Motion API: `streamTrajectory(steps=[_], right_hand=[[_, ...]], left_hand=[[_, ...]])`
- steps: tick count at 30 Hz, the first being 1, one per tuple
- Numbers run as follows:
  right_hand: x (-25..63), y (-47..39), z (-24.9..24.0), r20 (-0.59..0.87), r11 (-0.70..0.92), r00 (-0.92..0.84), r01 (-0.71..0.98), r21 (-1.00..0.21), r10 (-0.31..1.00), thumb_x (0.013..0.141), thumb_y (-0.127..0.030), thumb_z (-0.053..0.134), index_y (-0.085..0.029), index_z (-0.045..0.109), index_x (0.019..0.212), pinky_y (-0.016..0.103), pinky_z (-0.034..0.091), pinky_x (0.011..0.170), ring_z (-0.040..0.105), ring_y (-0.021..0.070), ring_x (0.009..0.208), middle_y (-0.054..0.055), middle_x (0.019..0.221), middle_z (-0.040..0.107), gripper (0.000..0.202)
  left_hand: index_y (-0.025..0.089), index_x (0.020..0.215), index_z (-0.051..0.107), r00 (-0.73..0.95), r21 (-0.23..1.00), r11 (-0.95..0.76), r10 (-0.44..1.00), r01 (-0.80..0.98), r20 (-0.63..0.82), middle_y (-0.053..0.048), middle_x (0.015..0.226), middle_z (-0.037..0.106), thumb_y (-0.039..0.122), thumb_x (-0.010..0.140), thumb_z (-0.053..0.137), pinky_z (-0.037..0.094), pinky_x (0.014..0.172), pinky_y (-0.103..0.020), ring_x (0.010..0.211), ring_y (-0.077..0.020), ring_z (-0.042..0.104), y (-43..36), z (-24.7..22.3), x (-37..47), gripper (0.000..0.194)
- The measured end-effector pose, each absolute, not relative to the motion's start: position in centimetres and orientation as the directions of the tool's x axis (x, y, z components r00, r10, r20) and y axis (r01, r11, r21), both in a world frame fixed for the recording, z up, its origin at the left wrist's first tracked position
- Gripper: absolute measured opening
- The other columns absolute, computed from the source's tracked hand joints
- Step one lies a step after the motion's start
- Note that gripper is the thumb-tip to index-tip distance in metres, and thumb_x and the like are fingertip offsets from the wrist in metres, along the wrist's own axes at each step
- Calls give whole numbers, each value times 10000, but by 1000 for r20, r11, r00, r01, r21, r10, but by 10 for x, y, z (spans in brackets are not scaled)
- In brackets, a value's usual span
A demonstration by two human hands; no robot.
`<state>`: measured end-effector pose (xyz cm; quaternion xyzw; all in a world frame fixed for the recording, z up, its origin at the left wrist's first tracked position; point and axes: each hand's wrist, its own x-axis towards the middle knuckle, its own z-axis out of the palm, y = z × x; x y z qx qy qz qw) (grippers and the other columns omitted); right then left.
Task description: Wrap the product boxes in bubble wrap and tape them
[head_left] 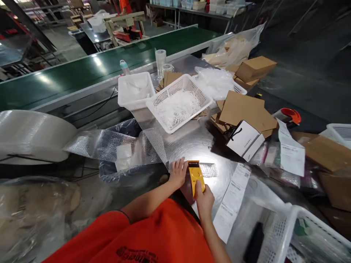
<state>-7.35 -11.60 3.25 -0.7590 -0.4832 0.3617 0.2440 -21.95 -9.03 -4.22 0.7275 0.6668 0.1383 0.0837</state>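
Over the metal table (182,144), the right hand (204,199) clamps a yellow handheld tool (196,175); the left hand (178,174), fingers slightly apart, is beside it

Yellow tape cutter (196,177), upright-angled over the metal table (181,140).

From the centre of the view, "CHANEL" can be read at 3 o'clock on the white bag (243,140). Barcodes and a square code are printed on the label strip (232,199) at 4 to 5 o'clock, and barcodes are also carried by the paper sheet (292,157) farther out at 3 o'clock, but their small print cannot be read. Dark marks on the yellow tool (196,174) near 5 o'clock and dark lettering on the orange shirt (164,233) near 7 o'clock are left illegible.
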Motion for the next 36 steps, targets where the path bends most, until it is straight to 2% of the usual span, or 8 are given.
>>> streamTrajectory(steps=[3, 8, 14, 20, 23, 26, 31, 36], right_hand=[[-78, -111, 33, -324, -429, 282, 544, -721, 903, 750, -870, 330, -276, 488, 601, 323, 375, 491, 551, 231, 502, 83, 525, 610, 633], [-63, -146, 27, -378, -467, 275, 464, -753, 884, 713, -921, 362, -253, 540, 610, 328, 410, 519, 573, 233, 546, 75, 560, 629, 700], [-35, -219, 8, -545, -613, 282, 368, -699, 790, 646, -966, 414, -206, 640, 706, 342, 453, 557, 605, 253, 608, 81, 618, 669, 795], [-68, -168, 6, -451, -537, 298, 365, -761, 841, 678, -965, 358, -248, 548, 654, 332, 419, 540, 556, 227, 574, 68, 577, 626, 742], [-89, -123, 17, -375, -494, 346, 382, -781, 860, 709, -945, 319, -265, 517, 643, 333, 396, 533, 534, 223, 558, 73, 573, 619, 711], [-103, -94, 26, -355, -497, 386, 379, -780, 852, 714, -934, 301, -273, 499, 636, 333, 390, 535, 526, 220, 548, 81, 583, 626, 694], [-106, -110, 21, -392, -530, 396, 345, -775, 831, 700, -936, 330, -263, 520, 647, 333, 397, 545, 546, 230, 574, 75, 586, 619, 701], [-101, -137, 13, -437, -555, 382, 294, -778, 814, 691, -933, 387, -238, 564, 675, 328, 427, 547, 559, 223, 581, 61, 595, 627, 717]], left_hand=[[121, 1439, 459, 83, 245, -65, 995, 967, -61, -180, 1343, 627, 118, 772, 687, 332, 1173, -566, 1268, -307, 569, -71, -26, -225, 705], [106, 1455, 466, 181, 211, -137, 962, 968, -202, -176, 1196, 691, 186, 784, 748, 382, 1122, -464, 1136, -281, 634, -58, -15, -233, 732], [303, 1592, 257, 296, 130, -266, 879, 955, -374, -132, 1189, 700, 389, 820, 770, 432, 996, -403, 1086, -280, 650, -48, -1, -237, 931], [370, 1398, 558, 375, 269, -261, 676, 927, -634, -29, 1264, 700, 505, 694, 851, 476, 972, -345, 1159, -283, 634, 44, 24, -263, 774], [260, 1351, 603, 338, 235, -246, 750, 941, -569, -91, 1427, 596, 484, 753, 809, 411, 1101, -427, 1303, -315, 543, 76, 30, -274, 671], [206, 1500, 419, 384, 216, -319, 806, 923, -450, -183, 1559, 432, 435, 697, 859, 303, 1179, -553, 1418, -368, 415, 63, 17, -273, 944], [167, 1475, 416, 426, 182, -387, 855, 904, -296, -201, 1368, 586, 214, 716, 841, 426, 1083, -460, 1259, -320, 572, 27, -12, -263, 870], [247, 1375, 574, 466, 341, -325, 707, 882, -531, -79, 1234, 709, 353, 648, 896, 481, 995, -362, 1174, -314, 636, 89, -2, -275, 802]])
